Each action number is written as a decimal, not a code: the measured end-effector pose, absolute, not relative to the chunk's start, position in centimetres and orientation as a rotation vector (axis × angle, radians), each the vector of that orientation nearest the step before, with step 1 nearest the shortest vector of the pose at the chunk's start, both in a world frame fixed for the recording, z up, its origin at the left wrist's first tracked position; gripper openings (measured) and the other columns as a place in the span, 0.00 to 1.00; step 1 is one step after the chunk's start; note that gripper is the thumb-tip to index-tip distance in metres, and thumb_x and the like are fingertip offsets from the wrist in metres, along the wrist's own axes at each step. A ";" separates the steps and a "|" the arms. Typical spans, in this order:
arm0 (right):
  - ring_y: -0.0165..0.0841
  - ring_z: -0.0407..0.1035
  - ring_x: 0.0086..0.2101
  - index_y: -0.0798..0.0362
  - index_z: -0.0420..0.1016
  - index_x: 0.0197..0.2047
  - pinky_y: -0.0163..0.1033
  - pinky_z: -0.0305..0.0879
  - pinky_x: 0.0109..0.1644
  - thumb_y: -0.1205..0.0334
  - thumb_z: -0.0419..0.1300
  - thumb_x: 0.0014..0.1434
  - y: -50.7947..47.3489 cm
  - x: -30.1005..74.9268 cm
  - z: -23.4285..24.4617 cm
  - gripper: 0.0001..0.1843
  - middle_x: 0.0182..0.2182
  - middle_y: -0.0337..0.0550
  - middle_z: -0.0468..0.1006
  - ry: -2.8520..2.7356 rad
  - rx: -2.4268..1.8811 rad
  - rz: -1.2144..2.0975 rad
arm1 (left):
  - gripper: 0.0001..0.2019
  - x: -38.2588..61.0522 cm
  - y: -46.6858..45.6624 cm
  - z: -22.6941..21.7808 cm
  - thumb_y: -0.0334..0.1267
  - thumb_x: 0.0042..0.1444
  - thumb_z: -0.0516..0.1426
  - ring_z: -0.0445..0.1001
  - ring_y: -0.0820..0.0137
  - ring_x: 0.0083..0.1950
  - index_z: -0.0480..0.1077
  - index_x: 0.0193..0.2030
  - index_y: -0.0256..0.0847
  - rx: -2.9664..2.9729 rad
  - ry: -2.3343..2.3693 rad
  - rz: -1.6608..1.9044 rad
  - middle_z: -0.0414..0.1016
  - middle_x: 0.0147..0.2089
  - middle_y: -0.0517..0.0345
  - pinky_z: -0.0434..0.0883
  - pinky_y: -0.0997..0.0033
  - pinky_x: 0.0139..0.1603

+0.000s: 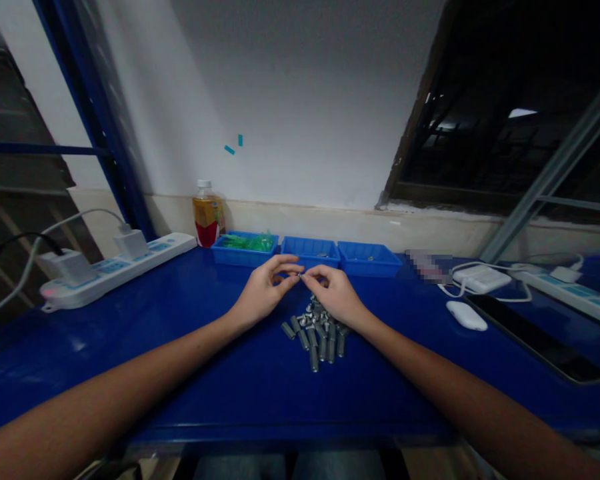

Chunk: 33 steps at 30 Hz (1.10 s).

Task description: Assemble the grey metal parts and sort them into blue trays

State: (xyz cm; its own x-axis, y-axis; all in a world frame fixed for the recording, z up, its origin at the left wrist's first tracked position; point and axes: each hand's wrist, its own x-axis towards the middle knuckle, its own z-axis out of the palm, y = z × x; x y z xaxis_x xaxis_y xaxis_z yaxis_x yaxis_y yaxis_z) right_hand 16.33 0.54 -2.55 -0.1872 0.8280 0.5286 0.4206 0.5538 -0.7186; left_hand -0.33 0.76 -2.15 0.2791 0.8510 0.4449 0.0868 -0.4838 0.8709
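My left hand [266,288] and my right hand [337,297] meet above the blue table, fingertips almost touching. Both pinch a small metal piece [301,274], perhaps a screw; its exact shape is too small to make out. Just below my right hand lies a heap of small silvery screws [307,319], partly hidden by that hand. Several grey metal cylinders [323,348], like standoffs, lie loose at the near side of the heap. Behind my hands stand three blue trays: the left tray [220,255] bears green plastic bags [250,241], while the middle tray [313,248] and right tray [370,267] contain a few small bits.
A drink bottle [207,217] stands by the wall behind the left tray. Along the left runs a white power strip [125,272] with plugged-in chargers. On the right lie a phone [535,339], a white earbud case [466,315], a white charger [481,278] with cable, and another power strip [570,293].
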 end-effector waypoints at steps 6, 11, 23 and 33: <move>0.30 0.68 0.30 0.54 0.72 0.31 0.35 0.61 0.34 0.66 0.57 0.54 0.3 16.7 -2.0 0.03 0.26 0.40 0.74 -1.909 -0.957 0.229 | 0.17 -0.1 0.8 -1.8 0.46 0.53 0.56 0.72 0.70 0.34 0.71 0.40 0.32 1.699 0.968 1.121 0.76 0.34 0.52 0.69 0.69 0.39; 0.32 0.68 0.32 0.53 0.69 0.34 0.37 0.63 0.39 0.66 0.56 0.54 0.0 16.8 -1.9 0.02 0.28 0.40 0.72 -1.951 -0.891 0.139 | 0.14 0.0 0.7 -1.7 0.42 0.45 0.62 0.71 0.72 0.32 0.72 0.35 0.35 1.532 0.895 1.173 0.76 0.32 0.56 0.68 0.72 0.37; 0.37 0.66 0.35 0.54 0.71 0.33 0.41 0.60 0.43 0.62 0.54 0.57 2.5 21.3 -0.1 0.07 0.30 0.45 0.73 -1.859 -1.093 -0.310 | 0.10 -0.4 0.8 -1.9 0.37 0.52 0.57 0.72 0.68 0.40 0.72 0.42 0.39 2.297 0.838 0.857 0.75 0.39 0.53 0.67 0.66 0.46; 0.39 0.66 0.35 0.55 0.74 0.30 0.43 0.59 0.42 0.60 0.55 0.55 6.2 27.0 -1.9 0.10 0.30 0.49 0.76 -1.630 -1.570 -0.369 | 0.06 -0.1 0.9 -2.2 0.36 0.53 0.56 0.73 0.69 0.37 0.73 0.36 0.38 2.353 0.870 0.761 0.76 0.35 0.56 0.67 0.72 0.40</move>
